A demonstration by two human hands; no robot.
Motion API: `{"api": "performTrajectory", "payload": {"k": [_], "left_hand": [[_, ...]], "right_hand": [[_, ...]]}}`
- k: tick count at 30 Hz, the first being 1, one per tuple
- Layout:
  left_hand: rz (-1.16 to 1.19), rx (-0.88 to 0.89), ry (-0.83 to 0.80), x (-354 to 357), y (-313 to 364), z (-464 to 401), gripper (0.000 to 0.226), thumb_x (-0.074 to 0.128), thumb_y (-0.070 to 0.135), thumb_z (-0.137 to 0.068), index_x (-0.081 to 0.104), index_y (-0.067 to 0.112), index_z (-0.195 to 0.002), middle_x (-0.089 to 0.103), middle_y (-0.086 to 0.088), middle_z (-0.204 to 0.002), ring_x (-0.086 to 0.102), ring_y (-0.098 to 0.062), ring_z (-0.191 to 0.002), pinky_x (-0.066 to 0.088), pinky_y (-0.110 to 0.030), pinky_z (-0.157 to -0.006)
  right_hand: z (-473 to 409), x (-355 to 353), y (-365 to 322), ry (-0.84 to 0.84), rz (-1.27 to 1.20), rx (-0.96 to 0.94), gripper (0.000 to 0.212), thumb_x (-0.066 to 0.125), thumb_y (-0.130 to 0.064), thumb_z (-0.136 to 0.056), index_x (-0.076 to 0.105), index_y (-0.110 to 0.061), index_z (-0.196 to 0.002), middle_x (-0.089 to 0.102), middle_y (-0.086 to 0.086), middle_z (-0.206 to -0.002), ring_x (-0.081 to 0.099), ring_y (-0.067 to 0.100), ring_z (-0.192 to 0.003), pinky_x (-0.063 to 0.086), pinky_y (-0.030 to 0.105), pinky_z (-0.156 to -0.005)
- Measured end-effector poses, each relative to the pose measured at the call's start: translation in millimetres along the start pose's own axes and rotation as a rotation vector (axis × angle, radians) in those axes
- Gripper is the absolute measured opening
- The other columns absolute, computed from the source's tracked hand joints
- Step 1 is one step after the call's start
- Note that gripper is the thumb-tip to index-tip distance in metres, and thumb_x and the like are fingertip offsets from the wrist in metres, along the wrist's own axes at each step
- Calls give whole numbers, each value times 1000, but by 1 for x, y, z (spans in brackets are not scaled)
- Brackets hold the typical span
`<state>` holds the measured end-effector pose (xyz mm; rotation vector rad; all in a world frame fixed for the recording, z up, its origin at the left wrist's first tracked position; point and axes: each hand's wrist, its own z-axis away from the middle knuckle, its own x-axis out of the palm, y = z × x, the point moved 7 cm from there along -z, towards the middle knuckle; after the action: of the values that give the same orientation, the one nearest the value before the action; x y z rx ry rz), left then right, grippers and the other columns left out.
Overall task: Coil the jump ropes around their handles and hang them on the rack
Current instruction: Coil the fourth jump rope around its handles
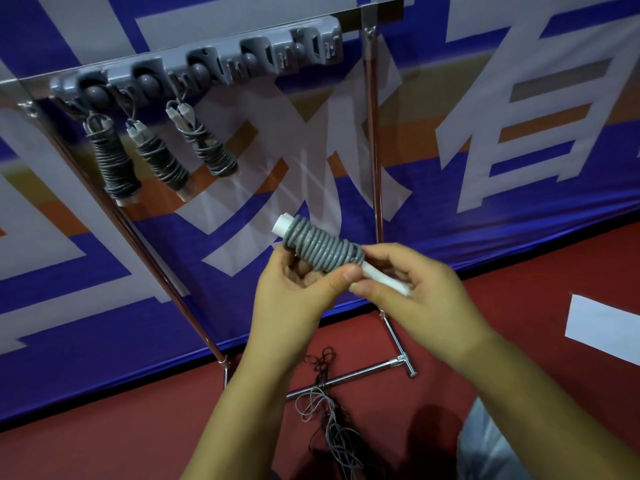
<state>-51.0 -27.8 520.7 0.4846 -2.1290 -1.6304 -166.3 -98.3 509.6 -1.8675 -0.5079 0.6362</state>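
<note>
A grey jump rope (pixel 320 247) is coiled tightly around its white handles, held in mid-air in front of the rack. My left hand (pixel 298 292) grips the coiled bundle from below, thumb against its lower end. My right hand (pixel 412 289) pinches the bare white handle end (pixel 381 278) that sticks out of the coil. The grey hook rack (pixel 214 64) runs along a metal bar at the top. Three coiled ropes (pixel 114 161) hang from its left hooks; the hooks to the right are bare.
The rack's metal stand has a slanted left pole (pixel 156 268), a right pole (pixel 374 140) and a floor crossbar (pixel 353 375). Several loose ropes (pixel 332 420) lie tangled on the red floor. A blue banner with white characters hangs behind.
</note>
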Motion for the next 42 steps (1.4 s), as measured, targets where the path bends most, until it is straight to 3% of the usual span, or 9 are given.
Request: {"api": "performTrajectory", "payload": {"k": [6, 10, 13, 17, 20, 27, 33, 38, 42], "left_hand": [[80, -58, -10, 1, -7, 2, 41, 75, 14, -66, 54, 5, -100, 62, 7, -66, 53, -1, -51, 42, -14, -48], [114, -136, -123, -4, -13, 3, 35, 66, 9, -73, 54, 7, -105, 64, 5, -74, 56, -7, -58, 46, -17, -54], [209, -247, -229, -7, -19, 3, 35, 60, 0, -74, 59, 8, -108, 65, 1, -83, 63, -13, -66, 51, -20, -60], [285, -383, -226, -8, -33, 1, 24, 65, -7, -72, 76, 11, -83, 64, -4, -76, 64, -12, -62, 53, -20, -58], [271, -460, -257, -4, -43, 4, 27, 72, -9, -67, 76, 7, -89, 65, -4, -70, 63, -10, -61, 52, -19, -60], [-37, -262, -147, -16, -29, -9, 6, 70, 17, -64, 72, 12, -65, 61, 1, -60, 53, -6, -56, 46, -17, -60], [-44, -78, -21, -17, -27, -7, 12, 74, 16, -67, 67, 10, -75, 65, 7, -65, 58, -1, -60, 45, -12, -59], [154, -60, -155, -13, -29, -11, 40, 75, 8, -68, 62, 6, -105, 72, -1, -101, 68, -13, -92, 52, -22, -76], [234, -10, -258, -8, -20, -11, 44, 84, 18, -62, 69, 10, -102, 72, -7, -101, 68, -19, -94, 53, -25, -79]], "right_hand": [[4, 0, -6, 105, -119, -27, 28, 66, -41, -65, 64, -47, -92, 71, -24, -89, 66, -4, -85, 46, 7, -70], [4, -1, 4, 163, -248, 22, 35, 70, -37, -62, 67, -38, -96, 73, -13, -94, 69, 4, -87, 52, 15, -71], [3, -7, 14, 223, -356, 82, 26, 70, -18, -72, 69, -26, -97, 74, -4, -93, 71, 12, -83, 55, 20, -64], [2, -5, 15, 273, -382, 89, 26, 70, -6, -77, 71, -24, -96, 74, -2, -92, 70, 10, -80, 54, 18, -62], [1, -4, 13, 287, -371, 81, 27, 71, -7, -75, 71, -24, -96, 74, -1, -92, 70, 11, -80, 54, 17, -63], [0, -2, 14, 269, -483, 182, 17, 67, -23, -68, 71, -22, -84, 74, 2, -75, 72, 16, -68, 55, 23, -54], [-2, 2, 13, 213, -570, 244, 26, 65, -27, -69, 68, -9, -88, 73, 10, -76, 71, 19, -66, 54, 23, -52], [1, 10, 11, 87, -650, 320, 27, 62, -30, -69, 65, -7, -84, 72, 11, -76, 71, 19, -63, 53, 23, -49], [0, 20, 12, -35, -768, 412, 29, 59, -29, -74, 64, -5, -89, 71, 12, -75, 70, 18, -62, 54, 22, -48]]}}
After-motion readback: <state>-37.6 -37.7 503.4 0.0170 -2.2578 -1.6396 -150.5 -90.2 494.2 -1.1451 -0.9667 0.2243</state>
